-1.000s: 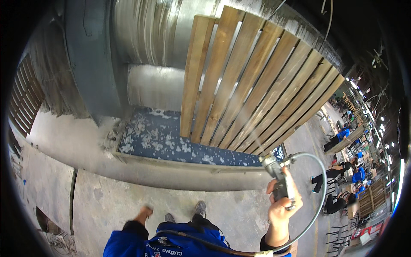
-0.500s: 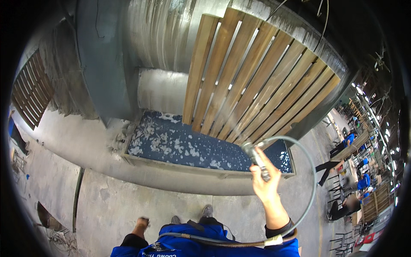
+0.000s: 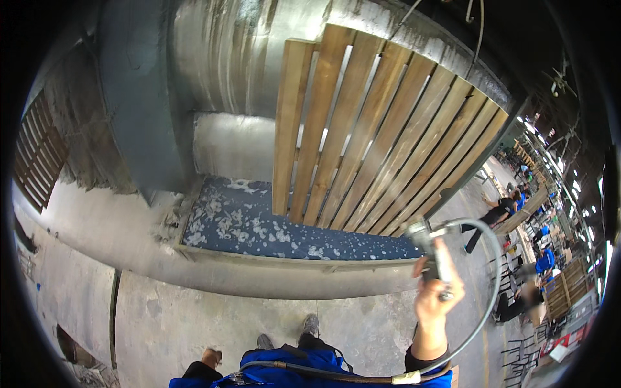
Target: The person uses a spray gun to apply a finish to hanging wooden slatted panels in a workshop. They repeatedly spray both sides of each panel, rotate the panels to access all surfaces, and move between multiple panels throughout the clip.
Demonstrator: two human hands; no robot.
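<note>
Spray gun [image 3: 424, 234] swings back to the right

Compared with half a second ago, your right hand [image 3: 438, 288] is farther right, carrying the gun from below the slats' lower edge to just past the lower right corner of the slatted panel [image 3: 362, 129]. The mist [image 3: 394, 178] shifts right with it, and the hose [image 3: 497, 278] loops wider. Your left hand [image 3: 211, 357] sits lower, at bottom left of center. At right, a walking co-worker [image 3: 497, 212] is higher in the frame.

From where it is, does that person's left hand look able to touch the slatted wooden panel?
Probably not: the left hand hangs well back from the slatted wooden panel, with the long trough of dark blue liquid in between.
</note>
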